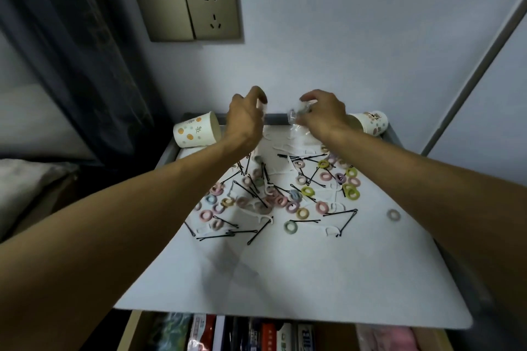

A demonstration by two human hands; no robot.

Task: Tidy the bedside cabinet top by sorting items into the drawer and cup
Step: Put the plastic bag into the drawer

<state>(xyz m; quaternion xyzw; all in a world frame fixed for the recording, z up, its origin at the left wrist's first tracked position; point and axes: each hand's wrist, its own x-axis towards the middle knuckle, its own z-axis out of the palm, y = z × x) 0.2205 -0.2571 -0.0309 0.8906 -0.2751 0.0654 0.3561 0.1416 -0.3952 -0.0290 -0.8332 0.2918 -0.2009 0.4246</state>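
Reaching to the far end of the cabinet top (391, 134), both hands are raised near the wall, close together but not touching. Left hand (246, 117): fingers curled, pinching one end of some clear plastic (295, 118). Right hand (323, 115): fingers curled round the crumpled other end. It is possibly a small bag; motion blur prevents certainty.

Hair rings (308, 191), black hairpins (340, 212) and white floss picks (329, 231) lie scattered on the white mat (285, 279), below and nearer than the hands.

Left cup (196, 129) lies on its side just beside the left hand; right cup (372, 122) lies on its side just behind the right wrist. Cup prints: dots and small figures, no legible words.

Drawer (134, 328) is open at the near edge; the print on its packets (268, 335) is too blurred to read.
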